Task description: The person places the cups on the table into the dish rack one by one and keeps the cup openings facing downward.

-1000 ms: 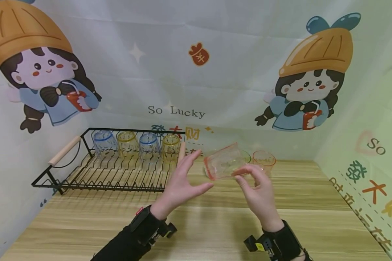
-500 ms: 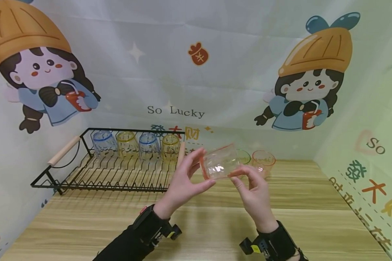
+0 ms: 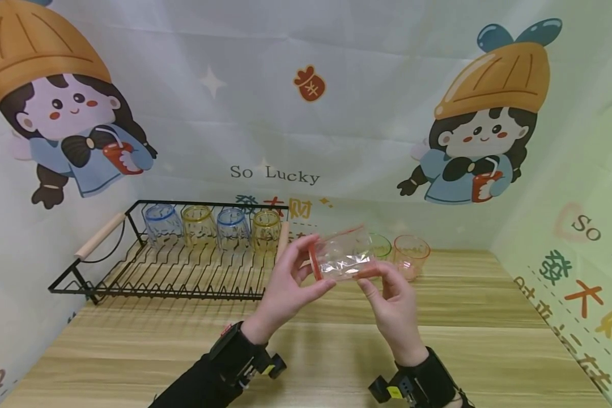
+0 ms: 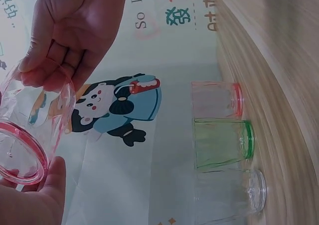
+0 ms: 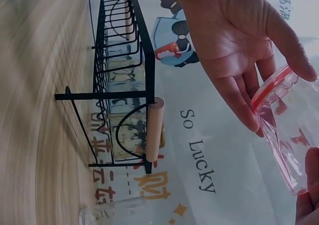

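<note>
Between both hands a clear drinking glass with a pinkish-red base and rim [image 3: 343, 258] is held in the air, tilted on its side. My left hand [image 3: 288, 290] grips its base end, thumb below and fingers above and behind. At the rim end, my right hand [image 3: 395, 317] pinches the glass between thumb and fingers. In the left wrist view, the right fingertips overlap the rim and the thick base faces the camera. Behind the hands stand a green-tinted glass [image 4: 224, 142], a red-tinted glass [image 4: 217, 100] and a colourless glass [image 4: 229, 195] on the table.
A black wire dish rack [image 3: 173, 296] with wooden handles stands at the left on the wooden table [image 3: 326, 351]. Along its back, blue glasses [image 3: 164, 226] and yellow glasses [image 3: 199, 229] sit upside down. A printed cloth backdrop [image 3: 265, 124] rises behind.
The left hand has come to the base of the glass and now grips it; earlier it was apart from it. Both the glass and the right hand have shifted slightly left.
</note>
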`<state>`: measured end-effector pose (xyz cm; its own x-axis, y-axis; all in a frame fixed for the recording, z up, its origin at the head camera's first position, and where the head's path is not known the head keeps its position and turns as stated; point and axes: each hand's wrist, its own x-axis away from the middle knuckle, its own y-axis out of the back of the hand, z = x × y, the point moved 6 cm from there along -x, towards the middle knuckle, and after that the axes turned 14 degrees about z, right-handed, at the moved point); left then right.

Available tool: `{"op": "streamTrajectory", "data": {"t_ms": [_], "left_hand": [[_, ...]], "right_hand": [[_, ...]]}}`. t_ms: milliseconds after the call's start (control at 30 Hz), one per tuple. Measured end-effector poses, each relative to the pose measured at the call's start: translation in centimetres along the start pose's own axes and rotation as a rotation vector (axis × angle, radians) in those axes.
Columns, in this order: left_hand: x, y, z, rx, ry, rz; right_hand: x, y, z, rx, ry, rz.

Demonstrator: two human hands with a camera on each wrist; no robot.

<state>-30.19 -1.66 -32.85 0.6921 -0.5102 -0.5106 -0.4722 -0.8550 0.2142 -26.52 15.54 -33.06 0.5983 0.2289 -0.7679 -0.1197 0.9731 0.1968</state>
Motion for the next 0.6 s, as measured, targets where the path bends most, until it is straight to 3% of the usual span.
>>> {"op": "streamTrajectory", "data": {"t_ms": [233,600], "left_hand": [[0.1,0.3,-0.1,0.002,0.011,-0.034],[0.4,1.2,0.0,-0.032,0.063,-0.062]], "right_hand": [[0.0,-0.3,-0.4,-0.001,-0.019,0.027],[0.1,0.0,-0.7,0.112,-0.088,0.1]]}}
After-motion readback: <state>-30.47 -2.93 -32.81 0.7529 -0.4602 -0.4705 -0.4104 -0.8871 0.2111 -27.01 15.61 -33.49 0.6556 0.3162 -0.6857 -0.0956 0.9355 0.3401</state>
